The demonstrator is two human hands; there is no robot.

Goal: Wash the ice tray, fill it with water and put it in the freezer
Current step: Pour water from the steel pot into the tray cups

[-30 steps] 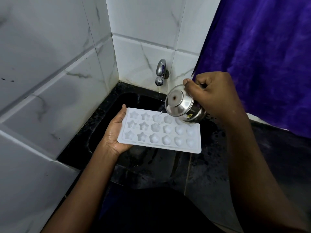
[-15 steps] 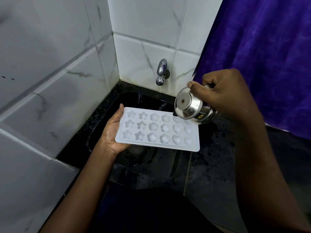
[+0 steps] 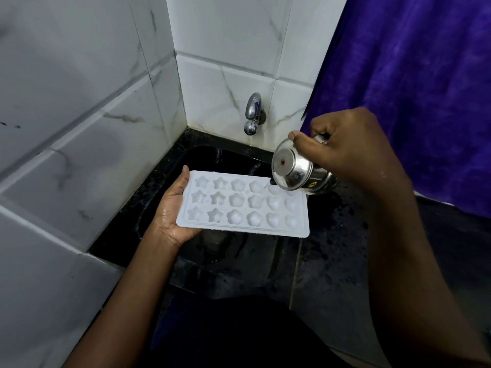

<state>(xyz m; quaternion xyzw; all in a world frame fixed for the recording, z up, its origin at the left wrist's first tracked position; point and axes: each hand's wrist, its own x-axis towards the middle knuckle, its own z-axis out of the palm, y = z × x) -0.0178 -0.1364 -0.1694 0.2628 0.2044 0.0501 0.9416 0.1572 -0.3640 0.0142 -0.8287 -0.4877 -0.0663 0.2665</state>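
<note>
One ice tray (image 3: 243, 204) atop left grip (image 3: 172, 216)

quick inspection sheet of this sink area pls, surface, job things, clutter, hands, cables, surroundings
surface: black stone counter wet, speckled with droplets; black sink basin under the tray
job's things: white plastic ice tray with star, flower and heart moulds, held level over the sink; shiny steel lidded pot tipped, a thin stream of water falling onto the tray
clutter: nothing seen
grippers: left hand supports tray's left end; right hand grips pot
cables: nothing seen
surroundings: chrome wall tap, white marbled tiles, purple curtain
</note>
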